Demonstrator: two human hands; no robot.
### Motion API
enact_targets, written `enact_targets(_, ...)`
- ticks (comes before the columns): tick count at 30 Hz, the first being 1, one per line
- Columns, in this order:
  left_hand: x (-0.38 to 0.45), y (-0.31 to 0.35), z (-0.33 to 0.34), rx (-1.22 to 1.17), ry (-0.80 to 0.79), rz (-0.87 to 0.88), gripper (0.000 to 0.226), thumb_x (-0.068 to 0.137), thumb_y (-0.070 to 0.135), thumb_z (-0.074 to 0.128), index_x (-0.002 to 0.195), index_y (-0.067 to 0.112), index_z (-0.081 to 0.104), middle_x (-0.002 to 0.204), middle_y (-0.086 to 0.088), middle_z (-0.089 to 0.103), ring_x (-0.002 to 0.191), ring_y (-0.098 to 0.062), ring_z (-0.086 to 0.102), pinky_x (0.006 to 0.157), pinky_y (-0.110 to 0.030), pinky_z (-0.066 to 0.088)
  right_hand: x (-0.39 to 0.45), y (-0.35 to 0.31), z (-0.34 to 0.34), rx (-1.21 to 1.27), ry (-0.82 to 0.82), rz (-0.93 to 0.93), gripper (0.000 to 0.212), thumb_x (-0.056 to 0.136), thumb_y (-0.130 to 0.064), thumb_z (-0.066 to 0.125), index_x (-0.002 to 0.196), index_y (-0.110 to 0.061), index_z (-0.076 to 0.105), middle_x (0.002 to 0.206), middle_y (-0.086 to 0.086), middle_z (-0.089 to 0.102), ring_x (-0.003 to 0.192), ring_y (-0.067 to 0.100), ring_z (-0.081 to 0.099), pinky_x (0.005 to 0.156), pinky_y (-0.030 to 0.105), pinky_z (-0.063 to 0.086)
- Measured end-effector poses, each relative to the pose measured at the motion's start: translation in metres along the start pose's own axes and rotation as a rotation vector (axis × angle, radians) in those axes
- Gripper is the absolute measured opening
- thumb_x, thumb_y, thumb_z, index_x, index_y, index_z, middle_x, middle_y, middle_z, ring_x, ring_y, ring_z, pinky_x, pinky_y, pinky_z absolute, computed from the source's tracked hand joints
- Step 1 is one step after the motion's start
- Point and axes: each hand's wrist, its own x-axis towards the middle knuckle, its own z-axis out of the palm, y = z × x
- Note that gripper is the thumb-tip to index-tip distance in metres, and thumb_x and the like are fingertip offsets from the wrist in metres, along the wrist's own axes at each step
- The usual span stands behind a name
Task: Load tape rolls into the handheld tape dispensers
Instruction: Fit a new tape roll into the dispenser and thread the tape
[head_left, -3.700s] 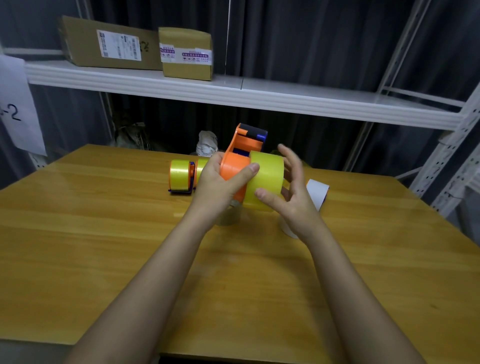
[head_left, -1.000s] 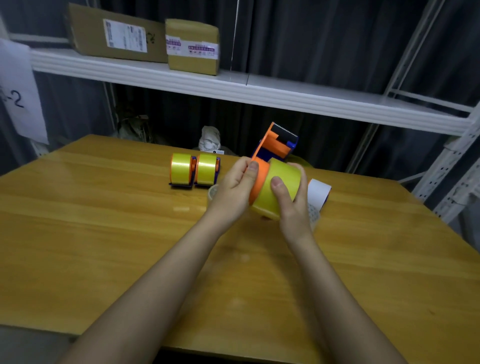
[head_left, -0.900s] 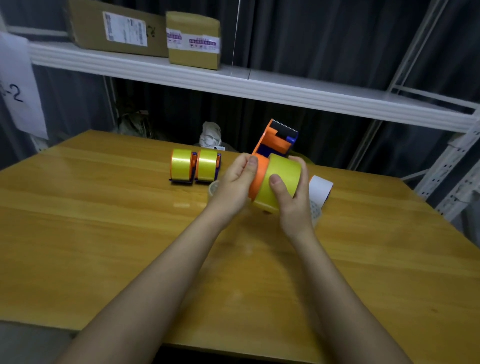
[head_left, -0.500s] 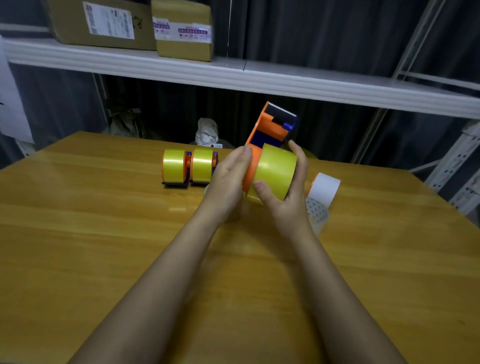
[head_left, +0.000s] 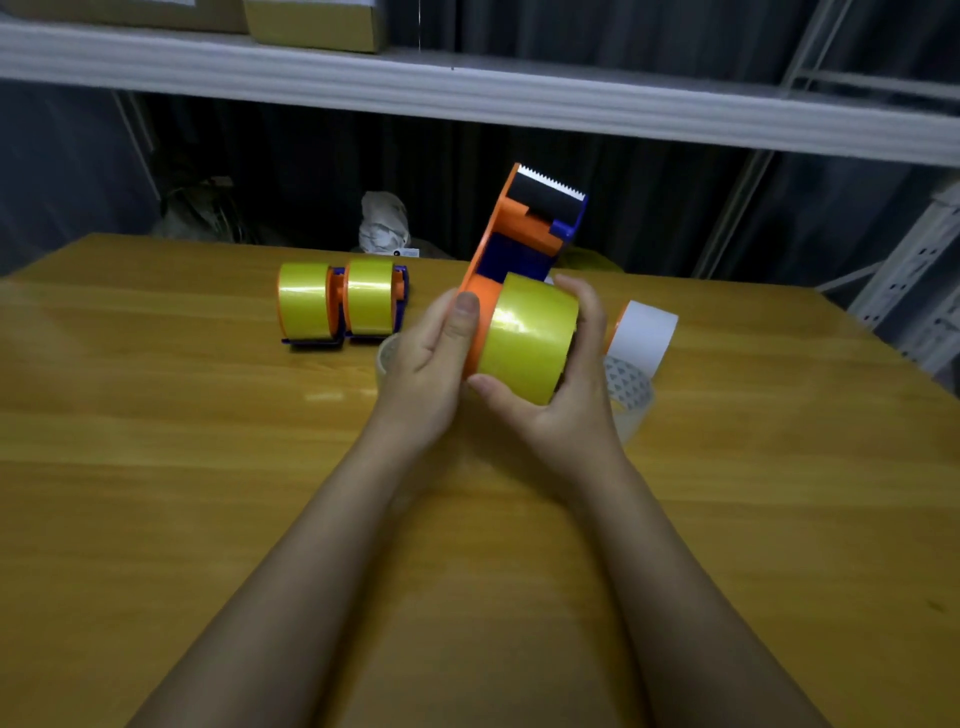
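Note:
I hold an orange and blue tape dispenser (head_left: 524, 234) above the wooden table (head_left: 156, 467), its serrated blade pointing up and away. My left hand (head_left: 431, 364) grips its orange side plate, thumb along the edge. A yellow tape roll (head_left: 527, 338) sits against that plate, and my right hand (head_left: 566, 384) is curled round the roll from below and from the right. Two more dispensers (head_left: 340, 306), each carrying a yellow roll, stand side by side on the table to the left.
A white tape roll (head_left: 644, 335) and a clear patterned roll (head_left: 631, 395) lie just right of my right hand. Another clear roll (head_left: 387, 353) peeks out behind my left hand. A white shelf (head_left: 519, 98) with cardboard boxes runs overhead; metal racking stands at the right.
The dispenser with its yellow roll stays between my hands; my right hand has shifted its hold lower round the roll. The camera has tipped down and come closer.

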Motion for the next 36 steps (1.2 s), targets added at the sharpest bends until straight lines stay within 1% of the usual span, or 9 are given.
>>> enact_targets(3,-0.004,0.001,0.0,-0.038,-0.027,-0.034,0.028,0.095,0.042,0.035,0.105,0.034,0.06,0.092,0.015,0.068,0.094,-0.011,0.064,0.082,-0.035,0.05,-0.003,0.002,-0.002,-0.045,0.0,-0.027,0.091,0.067,-0.051,0.077,0.138,-0.026,0.027,0.137,0.004,0.036,0.126,0.019,0.043,0.1,0.034,0.045)
enact_targets(6,-0.007,0.003,0.001,-0.079,-0.036,-0.075,0.028,0.096,0.047,0.036,0.107,0.035,0.06,0.095,0.016,0.069,0.097,-0.01,0.064,0.084,-0.035,0.052,-0.004,0.003,-0.004,-0.083,-0.018,-0.073,0.09,0.066,-0.052,0.077,0.137,-0.029,0.026,0.139,0.008,0.034,0.127,0.018,0.042,0.098,0.022,0.043)
enact_targets(13,-0.011,0.01,0.0,-0.172,-0.026,-0.107,0.038,0.087,0.049,0.035,0.109,0.031,0.06,0.095,0.013,0.07,0.096,-0.006,0.066,0.083,-0.025,0.053,-0.006,0.0,-0.002,-0.147,0.0,-0.187,0.087,0.067,-0.052,0.074,0.135,-0.026,0.027,0.136,0.012,0.034,0.124,0.016,0.04,0.097,0.009,0.034)
enact_targets(20,-0.012,0.008,0.0,-0.143,-0.038,-0.065,0.029,0.1,0.035,0.035,0.107,0.026,0.061,0.09,0.009,0.069,0.089,-0.012,0.066,0.076,-0.028,0.052,-0.009,-0.002,0.003,-0.033,0.008,-0.07,0.085,0.068,-0.053,0.073,0.135,-0.029,0.027,0.131,-0.001,0.034,0.117,0.011,0.047,0.089,0.019,0.045)
enact_targets(24,-0.013,0.006,-0.001,-0.116,-0.049,-0.047,0.028,0.1,0.039,0.036,0.106,0.029,0.062,0.091,0.007,0.068,0.09,-0.016,0.065,0.08,-0.036,0.052,-0.009,-0.005,0.005,0.005,0.014,-0.034,0.085,0.069,-0.053,0.073,0.136,-0.027,0.027,0.132,-0.001,0.036,0.117,0.021,0.05,0.088,0.04,0.051)
enact_targets(28,-0.013,0.007,-0.001,-0.103,-0.062,-0.007,0.028,0.098,0.036,0.035,0.104,0.026,0.061,0.088,0.008,0.067,0.087,-0.015,0.065,0.078,-0.036,0.052,-0.007,-0.005,0.007,0.105,-0.005,0.023,0.086,0.07,-0.053,0.075,0.136,-0.024,0.028,0.132,0.007,0.042,0.114,0.029,0.054,0.084,0.05,0.052)
enact_targets(31,-0.013,0.006,0.0,-0.086,-0.07,0.01,0.029,0.098,0.034,0.034,0.107,0.023,0.06,0.09,0.006,0.067,0.089,-0.016,0.065,0.079,-0.038,0.051,-0.008,-0.008,0.009,0.173,-0.009,0.065,0.081,0.071,-0.049,0.075,0.135,-0.025,0.03,0.129,0.009,0.046,0.11,0.028,0.058,0.082,0.046,0.054)
enact_targets(34,-0.015,0.006,0.002,-0.061,-0.078,0.042,0.034,0.098,0.042,0.036,0.109,0.02,0.059,0.096,-0.009,0.066,0.093,-0.027,0.063,0.083,-0.046,0.05,-0.007,-0.011,0.01,0.269,-0.02,0.11,0.074,0.074,-0.043,0.072,0.132,-0.026,0.031,0.126,0.009,0.05,0.106,0.023,0.061,0.08,0.032,0.054)
enact_targets(36,-0.015,0.007,0.003,-0.041,-0.083,0.055,0.034,0.096,0.047,0.037,0.106,0.022,0.059,0.095,-0.007,0.066,0.092,-0.024,0.063,0.082,-0.04,0.051,-0.006,-0.011,0.01,0.317,-0.043,0.14,0.071,0.074,-0.042,0.071,0.132,-0.028,0.031,0.126,0.012,0.051,0.105,0.023,0.062,0.08,0.029,0.053)
